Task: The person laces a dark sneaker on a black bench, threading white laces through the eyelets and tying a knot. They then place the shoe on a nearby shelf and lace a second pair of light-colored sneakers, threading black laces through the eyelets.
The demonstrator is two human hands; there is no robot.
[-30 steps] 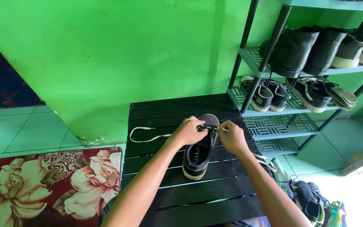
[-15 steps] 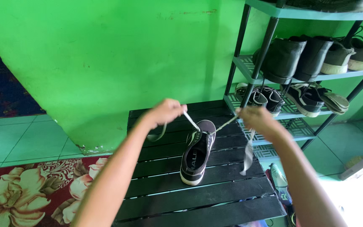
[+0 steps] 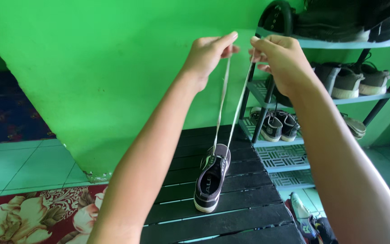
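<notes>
Both of your hands have gone up since the earlier frame: before they were spread apart at the height of the shoe, and now they are high and close together, in front of the green wall (image 3: 113,68). Your left hand (image 3: 208,52) pinches one end of the white lace (image 3: 223,97) between thumb and fingers. Your right hand (image 3: 278,56) is closed around the other end, just beside the left one. The two strands run down, tight and nearly parallel, to the front eyelets of the dark shoe (image 3: 211,180).

The shoe lies on the black slatted desk (image 3: 249,212), near the middle, with its toe pointing to the far side and its heel near you. At the right stands a shoe rack (image 3: 285,158) with several pairs on its shelves. At the near left a red carpet with flowers (image 3: 37,217) lies on the floor.

I think the risks here are these: if you pull more, the light shoe may lift or tip from the desk. If one strand is pulled harder, the ends become unequal, or the lace may slip out of an eyelet. Your raised hands are also near the rack shelf.
</notes>
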